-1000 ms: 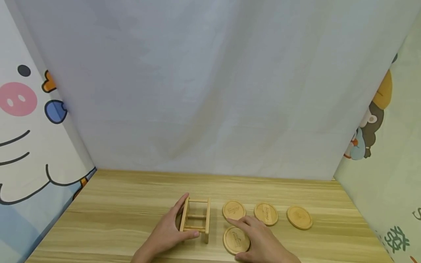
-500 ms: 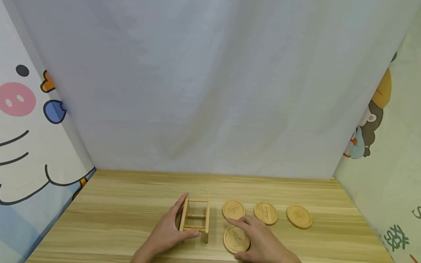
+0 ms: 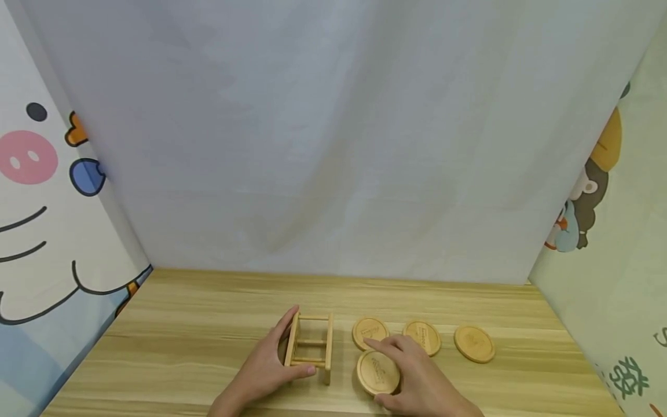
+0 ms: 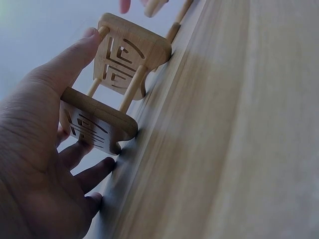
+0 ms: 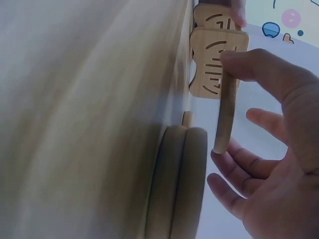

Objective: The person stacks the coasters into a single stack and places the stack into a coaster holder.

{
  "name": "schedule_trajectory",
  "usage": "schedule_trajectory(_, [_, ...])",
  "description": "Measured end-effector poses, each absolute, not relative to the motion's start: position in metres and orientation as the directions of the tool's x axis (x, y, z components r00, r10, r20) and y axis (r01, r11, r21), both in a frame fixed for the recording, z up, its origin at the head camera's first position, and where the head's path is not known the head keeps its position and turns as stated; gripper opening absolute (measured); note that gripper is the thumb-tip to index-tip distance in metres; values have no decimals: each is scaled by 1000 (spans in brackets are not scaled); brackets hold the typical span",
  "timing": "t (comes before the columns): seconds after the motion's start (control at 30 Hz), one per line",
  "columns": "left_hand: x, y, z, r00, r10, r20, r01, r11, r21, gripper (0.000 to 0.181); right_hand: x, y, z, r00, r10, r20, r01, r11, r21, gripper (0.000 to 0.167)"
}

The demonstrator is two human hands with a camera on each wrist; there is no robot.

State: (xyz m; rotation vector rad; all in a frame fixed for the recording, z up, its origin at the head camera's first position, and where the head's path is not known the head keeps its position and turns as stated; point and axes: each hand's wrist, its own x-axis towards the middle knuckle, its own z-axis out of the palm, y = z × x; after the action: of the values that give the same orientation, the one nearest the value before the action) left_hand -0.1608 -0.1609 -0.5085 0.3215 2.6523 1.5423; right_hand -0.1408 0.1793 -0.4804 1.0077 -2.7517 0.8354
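A small wooden rack point(image 3: 329, 343) with cut-out side panels point(image 4: 130, 55) stands on the table, and my left hand point(image 3: 266, 362) point(image 4: 40, 144) grips its left side, thumb at the front. To its right, my right hand point(image 3: 419, 379) point(image 5: 284, 129) pinches a round wooden coaster point(image 3: 378, 372) point(image 5: 227, 109) by its edge between thumb and fingers. In the right wrist view this coaster is off the table, with a gap between it and the rack's panel point(image 5: 214, 62).
Behind the held coaster lies another round coaster point(image 3: 370, 332). Two more, a partly covered one point(image 3: 423, 337) and one farther right point(image 3: 474, 344), lie on the wooden table point(image 3: 208, 324). A pale curtain point(image 3: 333, 145) hangs behind. The right wrist view shows two stacked discs point(image 5: 187, 184).
My right hand has lifted the nearest coaster from the table and shifted slightly right with it. The left hand and the rack have stayed in place.
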Motion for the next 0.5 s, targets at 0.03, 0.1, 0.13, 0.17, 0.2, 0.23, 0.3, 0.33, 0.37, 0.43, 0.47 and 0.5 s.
schedule_trajectory(0.03, [-161, -161, -509, -977, 208, 56, 151, 480, 864, 124, -140, 180, -480, -777, -567, 272, -623, 633, -460, 85])
schedule_trajectory(0.1, [-161, -161, -509, -977, 208, 55, 151, 480, 864, 125, -139, 182, -479, -778, -561, 284, -624, 636, -453, 86])
schedule_trajectory(0.13, [-161, -161, -509, -977, 208, 55, 151, 483, 863, 125, -138, 183, -479, -776, -558, 294, -628, 638, -446, 86])
schedule_trajectory(0.17, [-161, -161, -509, -977, 206, 53, 149, 485, 862, 125, -138, 184, -478, -774, -555, 304, -631, 640, -438, 87])
schedule_trajectory(0.2, [-161, -161, -509, -977, 205, 51, 147, 487, 861, 125, -137, 185, -477, -773, -552, 312, -633, 641, -434, 88])
schedule_trajectory(0.23, [-161, -161, -509, -978, 204, 50, 145, 485, 863, 125, -136, 186, -477, -771, -549, 322, -636, 643, -428, 89])
schedule_trajectory(0.3, [-161, -161, -509, -978, 201, 47, 141, 487, 862, 124, -135, 188, -475, -770, -543, 335, -638, 647, -417, 90])
schedule_trajectory(0.33, [-161, -161, -509, -979, 201, 46, 140, 486, 863, 124, -135, 189, -474, -771, -540, 338, -637, 650, -413, 91])
schedule_trajectory(0.37, [-161, -161, -509, -979, 200, 46, 139, 485, 863, 124, -134, 190, -473, -773, -537, 338, -635, 653, -413, 91])
schedule_trajectory(0.43, [-161, -161, -509, -979, 200, 48, 142, 487, 862, 125, -134, 193, -472, -776, -532, 339, -631, 658, -411, 90])
schedule_trajectory(0.47, [-162, -161, -510, -979, 199, 49, 142, 487, 862, 125, -133, 194, -472, -776, -530, 341, -630, 661, -408, 90])
schedule_trajectory(0.5, [-162, -161, -510, -979, 200, 49, 143, 488, 861, 125, -133, 196, -472, -775, -530, 346, -632, 662, -403, 90])
